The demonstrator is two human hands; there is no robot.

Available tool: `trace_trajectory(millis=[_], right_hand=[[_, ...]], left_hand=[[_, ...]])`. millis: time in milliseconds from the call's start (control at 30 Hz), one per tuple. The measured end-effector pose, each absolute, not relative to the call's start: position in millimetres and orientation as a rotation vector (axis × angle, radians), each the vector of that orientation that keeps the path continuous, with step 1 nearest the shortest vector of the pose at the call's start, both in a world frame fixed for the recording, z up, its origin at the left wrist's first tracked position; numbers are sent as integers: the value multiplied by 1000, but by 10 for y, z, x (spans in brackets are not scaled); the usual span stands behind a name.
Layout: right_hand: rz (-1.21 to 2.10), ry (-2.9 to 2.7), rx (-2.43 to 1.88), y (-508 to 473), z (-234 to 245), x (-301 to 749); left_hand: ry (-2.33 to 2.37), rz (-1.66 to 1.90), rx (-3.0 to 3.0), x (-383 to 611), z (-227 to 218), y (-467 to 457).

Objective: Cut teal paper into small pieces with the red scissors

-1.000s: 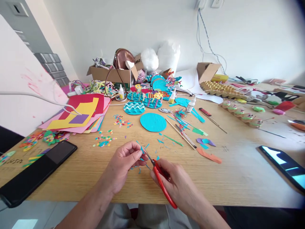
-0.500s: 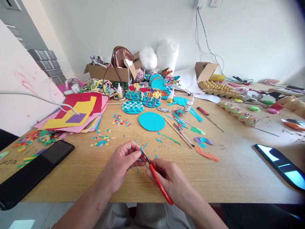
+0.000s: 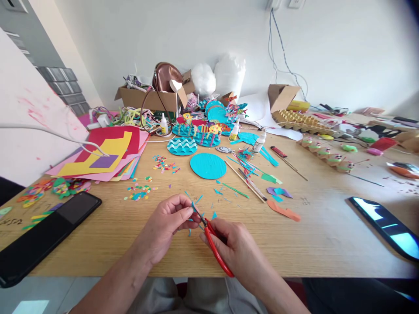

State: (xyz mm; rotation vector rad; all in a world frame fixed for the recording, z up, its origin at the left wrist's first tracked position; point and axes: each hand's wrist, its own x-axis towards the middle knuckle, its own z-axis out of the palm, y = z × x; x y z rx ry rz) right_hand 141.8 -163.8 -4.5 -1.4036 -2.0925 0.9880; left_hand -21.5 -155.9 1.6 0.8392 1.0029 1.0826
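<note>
My left hand [image 3: 166,226] pinches a small turquoise paper scrap [image 3: 195,208] between thumb and fingers, just above the wooden table [image 3: 321,235]. My right hand [image 3: 237,248] grips red-handled scissors [image 3: 216,250], whose blades meet the scrap at my left fingertips. Thin turquoise paper slivers [image 3: 214,215] lie on the wood around both hands. A turquoise paper disc [image 3: 207,165] rests farther back, past the hands.
A black phone [image 3: 42,237] lies at the left front, and another phone with a lit screen [image 3: 386,226] at the right. Stacked coloured paper [image 3: 101,159], confetti bits [image 3: 140,192], wooden sticks [image 3: 247,181], glue bottles [image 3: 261,142], craft pieces, cardboard boxes [image 3: 153,100] and egg cartons [image 3: 304,123] fill the back.
The scissors' handles have drawn slightly inward and the blades have crept closer to my left fingertips. Both hands stay in nearly the same spot.
</note>
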Motion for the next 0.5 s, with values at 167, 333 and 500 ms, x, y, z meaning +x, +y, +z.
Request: trace_trajectory(millis=[167,333,500], right_hand=[[1019,-2074,-1374,-1640,-82,1426],[1160,-2032,-1369,-1640,-46,1403],[1190,-2060,-1385,-1635,55,1410]], left_hand=[[1016,1059,866,-250,4,-1568],[1041,1089,878,-282,6,-1600],[1065,1122,832,-300,26,-1611]])
